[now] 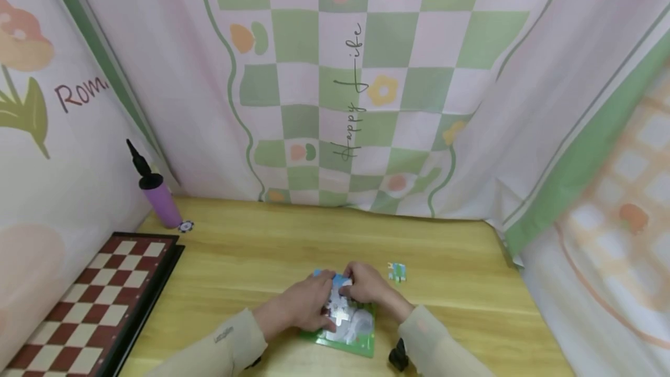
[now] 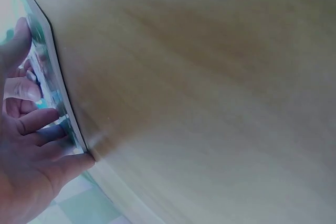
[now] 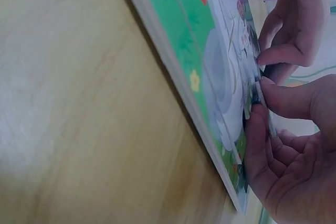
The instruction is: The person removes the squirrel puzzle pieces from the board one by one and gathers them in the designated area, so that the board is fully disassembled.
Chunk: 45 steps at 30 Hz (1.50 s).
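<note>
A jigsaw puzzle board point(image 1: 361, 345) with a green border and a grey-white picture lies on the table in front of me. My left hand point(image 1: 311, 302) rests on its left side, and in the left wrist view the fingers point(image 2: 39, 121) lie fairly straight over the pieces, one at the board's edge. At the upper part of the board my right hand point(image 1: 369, 284) pinches a small puzzle piece point(image 3: 258, 98) between thumb and index finger, close over the picture. The fingers hide much of that piece. Both hands are close together in the right wrist view.
A small cluster of puzzle pieces point(image 1: 397, 271) lies right of the board. On the left are a red-and-white chessboard point(image 1: 99, 301), a purple hand pump point(image 1: 163, 205) with a black nozzle, and a round chip point(image 1: 185, 226). Curtains point(image 1: 345, 92) hang behind the wooden table point(image 1: 235, 231).
</note>
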Motion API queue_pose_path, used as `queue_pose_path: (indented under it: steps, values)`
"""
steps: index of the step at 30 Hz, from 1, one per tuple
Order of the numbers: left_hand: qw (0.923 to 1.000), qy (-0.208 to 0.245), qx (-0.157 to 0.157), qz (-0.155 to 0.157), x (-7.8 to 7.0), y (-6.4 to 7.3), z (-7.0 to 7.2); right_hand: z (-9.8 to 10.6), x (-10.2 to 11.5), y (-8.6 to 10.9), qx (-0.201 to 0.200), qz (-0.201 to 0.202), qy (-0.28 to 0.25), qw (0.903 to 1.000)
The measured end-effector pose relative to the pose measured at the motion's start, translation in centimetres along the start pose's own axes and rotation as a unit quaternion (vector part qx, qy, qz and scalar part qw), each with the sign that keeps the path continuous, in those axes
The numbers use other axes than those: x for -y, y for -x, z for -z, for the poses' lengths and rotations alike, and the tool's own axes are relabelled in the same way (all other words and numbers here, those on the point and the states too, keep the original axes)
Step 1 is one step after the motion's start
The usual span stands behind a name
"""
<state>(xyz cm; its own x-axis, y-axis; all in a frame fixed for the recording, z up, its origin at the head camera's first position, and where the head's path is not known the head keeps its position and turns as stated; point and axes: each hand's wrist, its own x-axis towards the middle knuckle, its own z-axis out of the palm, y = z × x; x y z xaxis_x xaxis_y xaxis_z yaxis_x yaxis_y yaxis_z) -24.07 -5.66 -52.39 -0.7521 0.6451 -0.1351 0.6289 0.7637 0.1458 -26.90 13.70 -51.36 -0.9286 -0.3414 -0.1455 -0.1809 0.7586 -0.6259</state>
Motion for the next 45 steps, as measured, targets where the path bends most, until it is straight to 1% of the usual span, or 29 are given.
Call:
queue_pose_path:
  steps: [2, 5, 10, 14, 16, 18, 21, 23, 26, 30, 33, 36, 39, 42, 45]
  values:
    - [1.0000, 0.002, -0.004, 0.000, 0.1, -0.1, 0.1, 0.1, 0.1, 0.0, 0.000, -0.003, -0.005, 1.0000]
    - [1.0000, 0.001, -0.005, 0.001, 0.1, -0.1, 0.3, 0.2, 0.1, 0.1, 0.000, 0.006, -0.017, 0.9998]
    - [0.9998, -0.011, 0.012, -0.007, -0.2, -0.1, 0.8, 0.4, -0.3, 0.5, 0.010, 0.057, -0.026, 0.9980]
    - [0.9990, -0.033, 0.026, -0.016, -0.6, -0.2, 1.6, 0.5, -0.6, 1.0, 0.012, 0.096, -0.016, 0.9952]
    - [0.9987, -0.037, 0.032, -0.017, -0.6, -0.3, 2.0, 0.7, -0.7, 1.3, 0.011, 0.094, -0.016, 0.9954]
    - [0.9984, -0.038, 0.038, -0.016, -0.7, -0.3, 2.3, 1.1, -0.9, 1.5, 0.002, 0.092, -0.015, 0.9957]
    - [0.9982, -0.036, 0.045, -0.014, -0.8, -0.2, 2.5, 2.1, -1.5, 1.8, -0.032, 0.088, -0.016, 0.9955]
    - [0.9979, -0.039, 0.051, -0.009, -0.9, -0.2, 2.6, 3.0, -2.3, 1.7, -0.063, 0.086, -0.016, 0.9942]
    - [0.9974, -0.041, 0.059, -0.004, -1.0, -0.2, 2.7, 4.7, -4.2, 1.7, -0.101, 0.071, -0.036, 0.9917]
    - [0.9971, -0.037, 0.066, 0.000, -1.0, -0.3, 2.5, 7.2, -7.1, 2.1, -0.126, 0.051, -0.066, 0.9885]
    - [0.9971, -0.035, 0.067, -0.001, -0.9, -0.2, 2.2, 8.6, -9.3, 2.7, -0.132, 0.051, -0.066, 0.9877]
    - [0.9973, -0.038, 0.062, -0.002, -0.8, -0.1, 2.1, 9.5, -11.1, 3.3, -0.140, 0.041, -0.050, 0.9881]
    - [0.9974, -0.042, 0.058, -0.001, -0.8, -0.1, 2.1, 10.0, -12.6, 3.8, -0.143, 0.025, -0.018, 0.9893]
    - [0.9973, -0.043, 0.059, 0.000, -0.8, 0.0, 2.2, 10.0, -13.6, 4.1, -0.140, 0.009, 0.009, 0.9901]
    - [0.9971, -0.044, 0.061, -0.002, -0.8, 0.2, 2.4, 9.5, -14.3, 4.3, -0.133, 0.007, 0.034, 0.9905]
